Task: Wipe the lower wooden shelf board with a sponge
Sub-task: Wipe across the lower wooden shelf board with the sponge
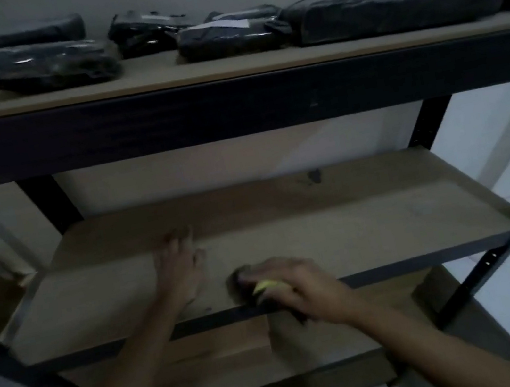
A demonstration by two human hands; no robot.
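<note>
While right hand (299,284) fingers grip it, sponge (260,285) lengthwise along shelf board (354,230) (left hand (178,270) flat, open).

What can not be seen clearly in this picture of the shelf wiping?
- Sponge, head view: mostly covered by the right hand; its full shape is hidden.
- Left hand, head view: motion blur smears the fingers, so its contact with the lower shelf board is unclear.
- Dark wrapped packages on the upper shelf, head view: dim light and blur make the labels unreadable.
- Dark mark at the board's back: too blurred to identify.
</note>
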